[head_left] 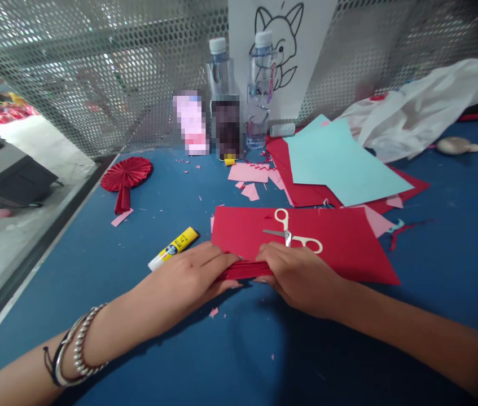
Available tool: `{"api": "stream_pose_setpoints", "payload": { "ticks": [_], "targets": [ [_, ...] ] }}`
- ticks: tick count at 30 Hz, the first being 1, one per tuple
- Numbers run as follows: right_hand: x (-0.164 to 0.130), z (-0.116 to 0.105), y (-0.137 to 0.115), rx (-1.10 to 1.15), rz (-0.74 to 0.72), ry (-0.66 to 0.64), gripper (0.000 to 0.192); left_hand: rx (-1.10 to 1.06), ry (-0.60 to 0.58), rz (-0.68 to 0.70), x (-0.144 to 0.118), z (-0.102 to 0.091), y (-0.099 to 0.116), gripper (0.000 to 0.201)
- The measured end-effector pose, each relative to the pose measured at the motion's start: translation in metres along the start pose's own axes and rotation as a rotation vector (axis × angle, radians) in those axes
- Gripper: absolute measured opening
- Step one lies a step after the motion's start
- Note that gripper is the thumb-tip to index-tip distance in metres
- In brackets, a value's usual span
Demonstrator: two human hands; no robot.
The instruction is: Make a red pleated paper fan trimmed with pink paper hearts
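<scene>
Head view: both your forearms come in from the near edge and meet at the middle of the blue worktop (95, 265). Your left hand (190, 274) lies palm down, wrist with bracelets (75, 349) low over the surface, fingers (217, 260) pressed together and pinching the left end of a folded red paper strip (245, 270). Your right hand (302, 276) mirrors it from the right, knuckles up, fingers closed on the strip's other end. The strip lies flat between the two hands, at the near edge of a larger red sheet (349, 242).

White-handled scissors (292, 234) rest on that sheet, just beyond your right hand, blades pointing left. A glue stick (174, 247) lies tilted on the worktop just left of the sheet, near your left hand.

Farther off: a red pleated paper fan (126, 175) at far left, pink scraps (249, 175) and a pale blue sheet (340, 160) over more red paper at far centre-right. Two water bottles (259, 84) stand against the perforated metal screen (95, 73), beside a line drawing (283, 39). White crumpled plastic (425, 107) sits at far right.
</scene>
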State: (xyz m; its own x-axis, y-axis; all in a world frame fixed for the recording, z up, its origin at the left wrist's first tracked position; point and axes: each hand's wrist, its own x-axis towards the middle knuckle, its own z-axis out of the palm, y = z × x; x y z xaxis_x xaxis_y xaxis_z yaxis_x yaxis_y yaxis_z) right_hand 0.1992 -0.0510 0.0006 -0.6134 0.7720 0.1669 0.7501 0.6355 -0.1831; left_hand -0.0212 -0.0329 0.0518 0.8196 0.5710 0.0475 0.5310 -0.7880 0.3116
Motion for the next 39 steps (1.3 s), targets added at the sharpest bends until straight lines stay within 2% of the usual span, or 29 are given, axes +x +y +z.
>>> {"api": "stream_pose_setpoints", "payload": {
  "ticks": [4,7,14,18,28,39],
  "targets": [
    [0.002,0.000,-0.004,-0.017,-0.004,0.014,0.020,0.026,-0.022,0.014,0.001,-0.003,0.002,0.028],
    [0.003,0.000,-0.004,-0.057,-0.018,0.058,0.016,0.010,-0.057,-0.035,0.002,-0.002,0.001,0.027],
    [-0.003,0.003,0.003,-0.328,-0.175,0.242,0.013,-0.184,-0.123,-0.164,0.003,0.003,-0.005,0.040],
    [-0.003,0.002,0.006,-0.399,-0.198,0.282,0.013,-0.279,-0.145,-0.193,0.003,-0.002,-0.006,0.030],
    [-0.003,0.004,0.006,-0.411,-0.206,0.265,0.013,-0.224,-0.205,-0.228,0.002,-0.005,-0.002,0.027],
    [-0.003,0.002,0.004,-0.375,-0.173,0.211,0.015,-0.113,-0.176,-0.172,-0.002,-0.003,-0.005,0.024]
  ]
}}
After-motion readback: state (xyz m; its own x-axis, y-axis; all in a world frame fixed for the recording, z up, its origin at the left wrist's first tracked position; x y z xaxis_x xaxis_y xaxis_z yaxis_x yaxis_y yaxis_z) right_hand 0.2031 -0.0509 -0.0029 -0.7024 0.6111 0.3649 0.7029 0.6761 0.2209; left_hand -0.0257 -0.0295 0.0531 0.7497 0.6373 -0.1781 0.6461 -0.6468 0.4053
